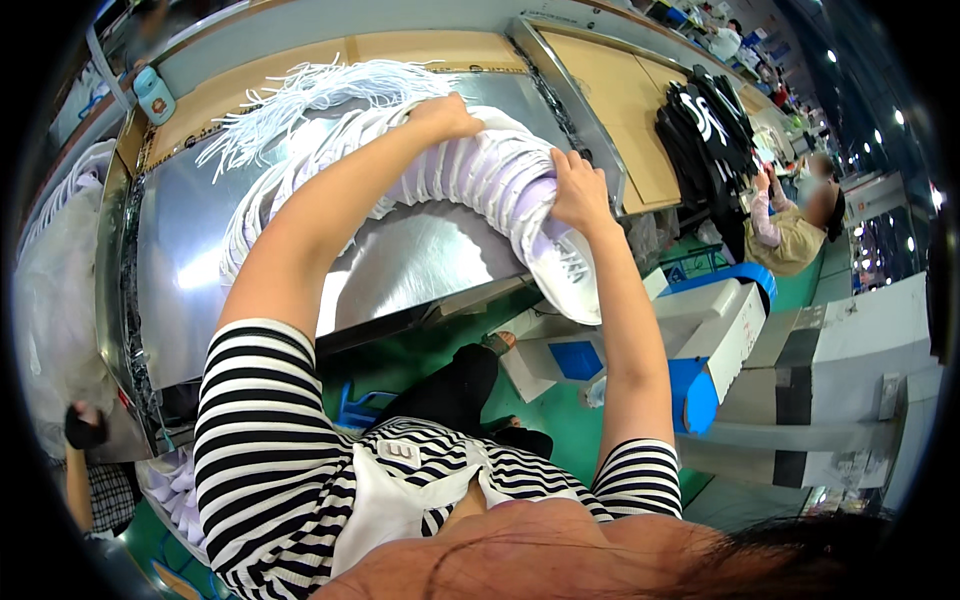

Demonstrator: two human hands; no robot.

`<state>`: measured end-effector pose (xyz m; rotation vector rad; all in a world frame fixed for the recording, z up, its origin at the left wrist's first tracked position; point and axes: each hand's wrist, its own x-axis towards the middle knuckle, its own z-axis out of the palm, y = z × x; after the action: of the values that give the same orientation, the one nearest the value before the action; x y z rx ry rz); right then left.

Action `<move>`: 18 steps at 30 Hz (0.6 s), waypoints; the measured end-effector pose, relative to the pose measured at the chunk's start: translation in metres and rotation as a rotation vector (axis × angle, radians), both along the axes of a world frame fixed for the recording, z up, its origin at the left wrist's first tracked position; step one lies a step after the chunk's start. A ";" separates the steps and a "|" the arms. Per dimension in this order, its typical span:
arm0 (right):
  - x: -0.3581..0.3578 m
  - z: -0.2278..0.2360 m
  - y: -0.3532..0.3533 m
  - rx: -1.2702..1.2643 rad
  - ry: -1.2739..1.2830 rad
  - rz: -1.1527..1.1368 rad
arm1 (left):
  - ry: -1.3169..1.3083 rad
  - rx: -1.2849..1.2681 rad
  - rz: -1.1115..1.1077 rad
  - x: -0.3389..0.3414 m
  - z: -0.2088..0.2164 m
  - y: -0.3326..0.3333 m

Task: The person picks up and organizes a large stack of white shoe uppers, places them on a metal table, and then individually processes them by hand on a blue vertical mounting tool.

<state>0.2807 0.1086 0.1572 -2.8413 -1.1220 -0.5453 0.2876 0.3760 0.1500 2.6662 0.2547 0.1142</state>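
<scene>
A long curved row of white shoe uppers (470,175), nested one into another with pale lilac linings, arches across the metal tabletop (185,235). My left hand (445,118) reaches over the far side of the row, its fingers closed on the uppers; the fingertips are partly hidden. At the row's right end my right hand (582,190) grips the uppers, thumb toward the lining. The last upper (568,275), with lacing across its front, hangs past the table's near edge under that hand. Behind the row lies a loose bundle of white shoelaces (340,88).
A light blue bottle (153,96) stands at the far left corner. Cardboard (610,110) covers the surface to the right, with black pieces (705,125) stacked beyond. A blue and white machine part (700,320) is near my right elbow. Co-workers (795,215) sit right and lower left.
</scene>
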 end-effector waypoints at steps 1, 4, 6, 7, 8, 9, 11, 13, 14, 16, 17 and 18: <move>-0.009 0.005 -0.001 0.028 0.001 -0.026 | -0.055 0.062 -0.005 -0.009 0.008 -0.007; -0.021 -0.006 -0.008 0.230 -0.026 0.055 | -0.278 0.182 -0.087 -0.025 0.011 -0.019; -0.031 -0.013 -0.016 0.338 -0.034 0.024 | -0.368 0.176 -0.145 -0.038 0.022 -0.028; -0.041 -0.013 -0.016 0.337 0.019 -0.019 | -0.461 0.179 -0.188 -0.043 0.025 -0.029; -0.052 -0.011 -0.019 0.322 0.073 -0.066 | -0.553 0.167 -0.232 -0.045 0.024 -0.035; -0.068 -0.007 -0.026 0.324 0.011 -0.078 | -0.645 0.155 -0.277 -0.048 0.024 -0.042; -0.107 0.004 -0.048 0.305 -0.013 -0.139 | -0.679 0.185 -0.401 -0.054 0.033 -0.065; -0.142 0.013 -0.068 0.311 0.020 -0.194 | -0.597 0.202 -0.506 -0.064 0.052 -0.093; -0.157 0.014 -0.077 0.334 0.064 -0.220 | -0.497 0.211 -0.554 -0.069 0.064 -0.109; -0.180 0.025 -0.088 0.358 0.160 -0.241 | -0.356 0.240 -0.619 -0.078 0.063 -0.124; -0.180 0.025 -0.090 0.352 0.215 -0.262 | -0.322 0.259 -0.640 -0.068 0.056 -0.125; -0.181 0.020 -0.091 0.345 0.271 -0.280 | -0.287 0.279 -0.658 -0.065 0.043 -0.128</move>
<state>0.0994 0.0179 0.1775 -2.6709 -0.5323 -0.3124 0.2225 0.2484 0.1933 2.8051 -0.7738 0.3339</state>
